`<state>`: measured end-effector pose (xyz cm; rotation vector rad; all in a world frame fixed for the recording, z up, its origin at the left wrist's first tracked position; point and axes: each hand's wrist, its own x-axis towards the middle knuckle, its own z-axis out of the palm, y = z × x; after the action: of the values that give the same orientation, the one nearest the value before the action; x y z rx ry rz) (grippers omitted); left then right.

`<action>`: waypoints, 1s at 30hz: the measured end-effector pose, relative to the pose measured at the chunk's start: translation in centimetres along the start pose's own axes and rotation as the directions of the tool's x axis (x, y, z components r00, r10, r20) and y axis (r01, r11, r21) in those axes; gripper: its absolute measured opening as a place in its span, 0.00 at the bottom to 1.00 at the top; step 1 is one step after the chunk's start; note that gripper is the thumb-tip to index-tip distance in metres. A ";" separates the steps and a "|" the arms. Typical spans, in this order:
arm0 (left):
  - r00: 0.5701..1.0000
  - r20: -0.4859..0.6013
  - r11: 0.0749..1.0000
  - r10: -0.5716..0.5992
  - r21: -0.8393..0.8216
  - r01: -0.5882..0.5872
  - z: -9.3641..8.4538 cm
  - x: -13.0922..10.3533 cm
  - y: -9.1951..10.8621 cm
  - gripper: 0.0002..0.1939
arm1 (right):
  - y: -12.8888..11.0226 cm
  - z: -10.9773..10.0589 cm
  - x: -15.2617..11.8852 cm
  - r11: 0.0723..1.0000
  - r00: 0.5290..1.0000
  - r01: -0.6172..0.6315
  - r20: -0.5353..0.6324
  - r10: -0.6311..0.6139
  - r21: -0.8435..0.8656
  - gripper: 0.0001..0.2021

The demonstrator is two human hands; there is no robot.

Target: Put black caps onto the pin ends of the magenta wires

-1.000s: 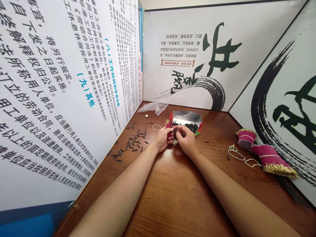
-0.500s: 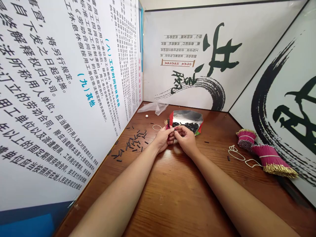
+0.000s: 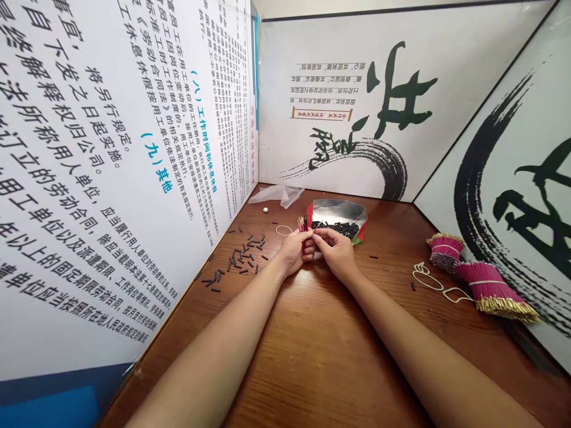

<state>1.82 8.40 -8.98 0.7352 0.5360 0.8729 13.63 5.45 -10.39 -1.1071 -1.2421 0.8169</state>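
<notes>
My left hand (image 3: 295,249) is closed round a small bunch of thin pink sticks (image 3: 303,224) with gold tips, which point up out of the fist; dark pieces show among them. My right hand (image 3: 333,248) touches it, thumb and forefinger pinched near the left fingertips. What the right fingers pinch is too small to make out. Just behind the hands stands an open bag (image 3: 341,209) with a silvery inside and red edge, holding many short black tubes (image 3: 345,229). More black tubes (image 3: 241,258) lie scattered on the table to the left.
On the brown table (image 3: 294,356) at the right lie two banded pink bundles (image 3: 493,285) (image 3: 446,249) and loose pale rubber bands (image 3: 427,277). A clear plastic bag (image 3: 276,194), a white bit (image 3: 265,210) and another band (image 3: 284,230) lie at the back left. Printed panels stand around the table.
My right hand's fingertips have shifted slightly left against my left hand, and a thin tip now shows above them. The left hand has hardly moved.
</notes>
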 end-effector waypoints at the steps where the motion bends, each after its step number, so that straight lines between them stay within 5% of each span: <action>1: 1.000 0.000 1.000 0.000 0.001 0.000 0.0 0.0 0.0 0.14 | -0.1 0.0 0.0 1.000 1.000 -0.010 0.005 0.010 0.008 0.16; 8: 0.998 0.015 0.998 -0.053 0.028 0.053 0.2 0.3 0.0 0.07 | 0.3 0.1 0.3 0.999 1.000 0.024 -0.013 -0.023 0.031 0.13; 30: 0.997 0.073 0.993 0.007 0.119 -0.015 -0.2 0.1 -0.2 0.14 | 0.4 -0.2 0.4 0.984 0.963 0.174 -0.205 -0.177 -0.029 0.16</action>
<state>1.87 8.47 -9.26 0.8767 0.5233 0.8262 13.91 5.93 -10.61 -1.0455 -1.1514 0.5466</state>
